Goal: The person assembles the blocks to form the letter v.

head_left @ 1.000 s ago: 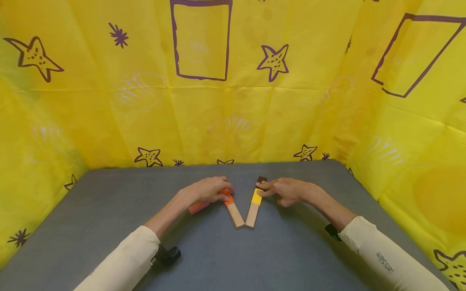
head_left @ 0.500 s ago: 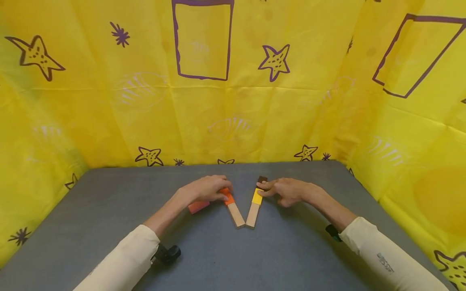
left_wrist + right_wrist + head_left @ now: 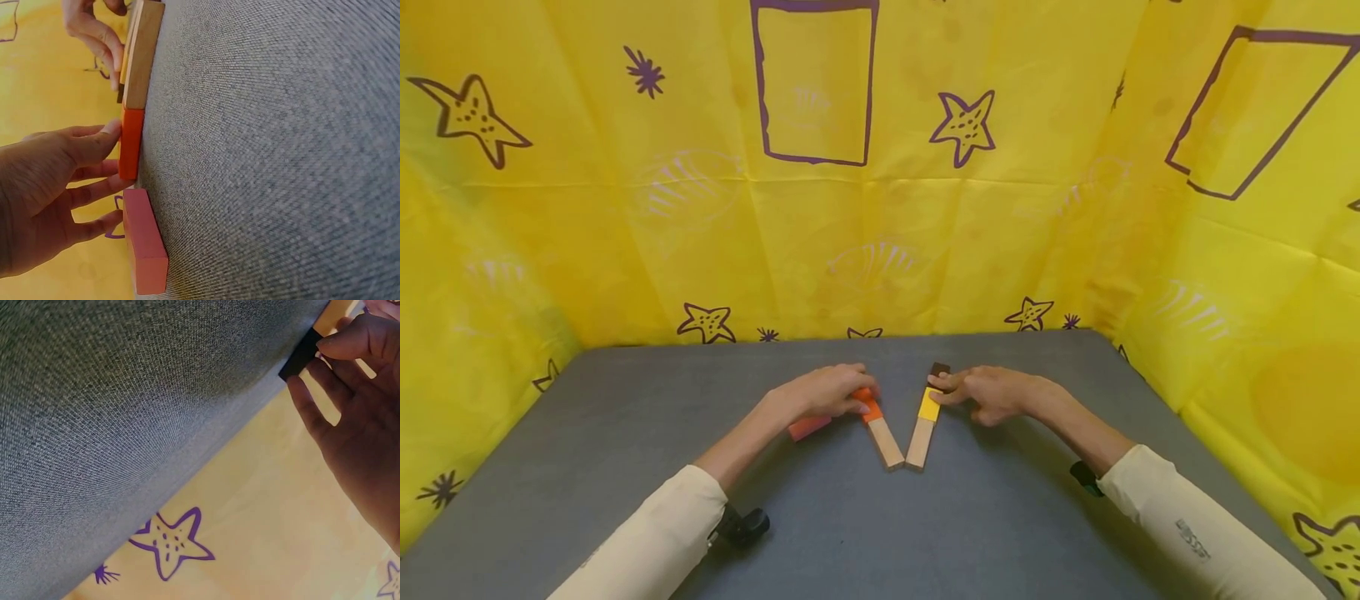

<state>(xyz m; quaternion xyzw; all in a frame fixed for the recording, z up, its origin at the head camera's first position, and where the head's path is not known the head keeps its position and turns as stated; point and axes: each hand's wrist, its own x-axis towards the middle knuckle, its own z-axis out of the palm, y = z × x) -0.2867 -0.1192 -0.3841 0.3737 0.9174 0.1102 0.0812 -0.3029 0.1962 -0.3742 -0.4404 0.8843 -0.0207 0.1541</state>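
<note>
Wooden blocks form a V, its point facing me in the head view. The left arm is an orange block [image 3: 872, 412] end to end with a plain wood block [image 3: 886, 444]. A dark brown block [image 3: 941, 368], a yellow block [image 3: 929, 407] and another plain wood block [image 3: 920, 445] line up as the right arm. My left hand [image 3: 826, 390] holds the orange block between thumb and fingers. Beneath that hand lies a pink block [image 3: 147, 237], a finger close to it. With extended fingers, my right hand [image 3: 1000, 393] touches the yellow and dark brown blocks.
The blocks lie on a dark grey cloth-covered table [image 3: 880, 542]. A yellow curtain [image 3: 910, 200] with starfish and fish drawings surrounds its back and sides. A black wrist device [image 3: 741, 527] sticks out below my left sleeve.
</note>
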